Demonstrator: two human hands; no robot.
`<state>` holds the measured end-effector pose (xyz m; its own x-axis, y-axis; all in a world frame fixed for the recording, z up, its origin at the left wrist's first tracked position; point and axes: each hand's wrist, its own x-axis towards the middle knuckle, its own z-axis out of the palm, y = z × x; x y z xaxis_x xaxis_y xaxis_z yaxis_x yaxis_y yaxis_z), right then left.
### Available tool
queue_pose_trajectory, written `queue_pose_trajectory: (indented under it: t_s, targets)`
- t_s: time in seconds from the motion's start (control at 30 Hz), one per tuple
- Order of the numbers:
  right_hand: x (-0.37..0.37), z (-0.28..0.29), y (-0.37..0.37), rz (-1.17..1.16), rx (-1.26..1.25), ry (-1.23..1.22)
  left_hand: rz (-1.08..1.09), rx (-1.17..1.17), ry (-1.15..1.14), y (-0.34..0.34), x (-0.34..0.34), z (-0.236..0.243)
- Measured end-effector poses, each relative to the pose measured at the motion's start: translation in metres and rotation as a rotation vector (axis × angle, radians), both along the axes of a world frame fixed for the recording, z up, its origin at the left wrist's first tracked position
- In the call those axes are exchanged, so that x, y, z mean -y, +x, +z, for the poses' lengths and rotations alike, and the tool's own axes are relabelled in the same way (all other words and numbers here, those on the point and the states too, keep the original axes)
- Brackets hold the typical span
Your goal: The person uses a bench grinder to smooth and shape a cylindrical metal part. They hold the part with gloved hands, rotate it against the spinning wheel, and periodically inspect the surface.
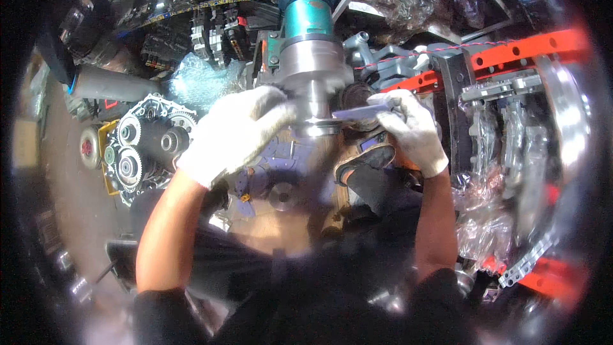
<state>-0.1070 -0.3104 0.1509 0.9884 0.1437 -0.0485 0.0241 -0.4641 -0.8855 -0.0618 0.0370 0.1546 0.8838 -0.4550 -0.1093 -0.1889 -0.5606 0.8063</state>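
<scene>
A round metal chuck, blurred as if turning, sits below a green cylindrical housing. From it a bright shaft part with a flat flange at its end points toward me. My left hand, in a white glove, is at the left of the shaft, fingers curled; what they hold, if anything, is hidden. My right hand, gloved too, pinches a flat purple-grey strip of sandpaper between thumb and fingers. The strip's far end reaches to the flange's right edge; whether it touches I cannot tell.
To the left stands an open gear housing with several gears. Below the chuck lie purple pieces and a round metal disc. A red perforated rack beam and plastic-wrapped parts are at the right. A shoe shows beneath my right hand.
</scene>
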Motion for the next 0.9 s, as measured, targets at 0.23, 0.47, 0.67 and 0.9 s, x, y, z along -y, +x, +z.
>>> queue_pose_trajectory:
  t_s: [0.23, 0.47, 0.67, 0.9]
  targets:
    - [0.008, -0.003, 0.012, -0.148, -0.007, -0.059, -0.190, 0.083, 0.319, 0.001, -0.011, -0.015]
    - [-0.006, -0.020, 0.014, -0.077, 0.056, -0.231, -0.277, 0.136, 0.513, 0.006, 0.000, -0.031]
    - [-0.009, -0.019, 0.025, 0.018, -0.087, -0.119, -0.370, 0.084, 0.507, 0.018, 0.015, -0.035]
    - [-0.007, -0.032, 0.030, 0.174, -0.236, 0.152, -0.394, -0.005, 0.530, 0.027, 0.028, -0.047]
